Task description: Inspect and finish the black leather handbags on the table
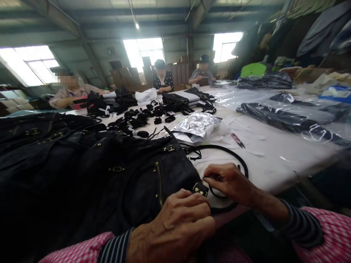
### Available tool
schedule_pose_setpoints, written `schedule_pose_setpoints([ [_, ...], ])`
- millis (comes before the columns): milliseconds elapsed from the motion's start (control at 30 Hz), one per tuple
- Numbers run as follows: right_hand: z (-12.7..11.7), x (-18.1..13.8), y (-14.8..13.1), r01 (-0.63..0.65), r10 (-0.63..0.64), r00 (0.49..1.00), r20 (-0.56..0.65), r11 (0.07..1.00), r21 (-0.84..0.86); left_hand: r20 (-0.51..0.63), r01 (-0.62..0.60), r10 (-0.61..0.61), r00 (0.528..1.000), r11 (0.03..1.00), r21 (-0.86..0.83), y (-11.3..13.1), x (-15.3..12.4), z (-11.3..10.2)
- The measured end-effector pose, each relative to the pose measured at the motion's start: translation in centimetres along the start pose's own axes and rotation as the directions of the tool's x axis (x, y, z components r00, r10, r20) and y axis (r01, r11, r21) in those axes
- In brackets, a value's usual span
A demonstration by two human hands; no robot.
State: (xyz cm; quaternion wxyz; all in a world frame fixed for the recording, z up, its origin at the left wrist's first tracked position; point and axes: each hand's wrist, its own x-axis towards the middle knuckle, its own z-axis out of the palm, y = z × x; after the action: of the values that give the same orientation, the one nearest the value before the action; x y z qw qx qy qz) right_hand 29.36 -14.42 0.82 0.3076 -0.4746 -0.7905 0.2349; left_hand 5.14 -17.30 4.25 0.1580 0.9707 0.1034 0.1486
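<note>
Black bag (131,175) under both hands, strap (233,155) alongside

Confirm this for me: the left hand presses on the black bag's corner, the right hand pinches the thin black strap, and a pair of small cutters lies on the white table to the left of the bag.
Wrong side. In the head view the small cutters lie on the white table to the right of the black bag. The left hand does press on its corner and the right hand does pinch the thin black strap.

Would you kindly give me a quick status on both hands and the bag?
Left hand pressed on black bag by its corner tab. Right hand pinching the thin strap at that corner. Snips lie apart on the table.
</note>
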Motion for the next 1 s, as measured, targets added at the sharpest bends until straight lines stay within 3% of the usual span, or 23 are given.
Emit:
schedule_pose_setpoints([
  [200,1.6,4.9,2.8,0.077,-0.098,0.991,-0.09,0.974,-0.215,-0.057,-0.075,0.079,0.995,0.995,0.069,-0.4,0.4,1.0],
  [400,2.7,6.0,3.6,0.08,-0.141,0.981,-0.136,0.92,-0.384,0.003,-0.061,0.061,0.998,0.994,0.092,-0.3,0.4,0.9],
  [567,3.0,7.1,4.2,0.054,-0.101,0.988,-0.114,0.931,-0.361,0.031,-0.096,0.093,0.995,0.988,0.119,-0.4,0.1,1.3],
  [667,2.4,7.4,4.0,0.108,-0.146,0.984,-0.105,0.947,-0.302,0.108,-0.102,0.102,0.989,0.995,-0.007,-0.3,0.4,-0.7],
  [733,1.8,7.6,3.8,0.112,-0.135,0.986,-0.093,0.968,-0.224,0.086,-0.032,0.04,0.995,0.995,-0.092,-1.1,1.1,-2.6],
  [800,1.3,7.9,3.6,0.097,-0.098,0.995,-0.004,0.987,-0.127,-0.004,0.144,-0.145,0.989,0.988,-0.054,-3.1,1.9,-4.0],
  [833,1.2,8.0,3.6,0.09,-0.085,0.995,0.054,0.992,-0.084,-0.066,0.261,-0.259,0.964,0.965,0.013,-4.5,2.2,-4.3],
  [900,1.0,8.4,3.7,0.071,-0.065,0.989,0.137,0.997,-0.039,-0.16,0.453,-0.429,0.889,0.874,0.176,-7.9,2.6,-3.7],
  [1000,1.2,8.8,4.2,0.022,-0.016,0.993,0.118,0.998,-0.054,-0.17,0.553,-0.527,0.833,0.781,0.289,-12.3,2.2,-0.9],
])
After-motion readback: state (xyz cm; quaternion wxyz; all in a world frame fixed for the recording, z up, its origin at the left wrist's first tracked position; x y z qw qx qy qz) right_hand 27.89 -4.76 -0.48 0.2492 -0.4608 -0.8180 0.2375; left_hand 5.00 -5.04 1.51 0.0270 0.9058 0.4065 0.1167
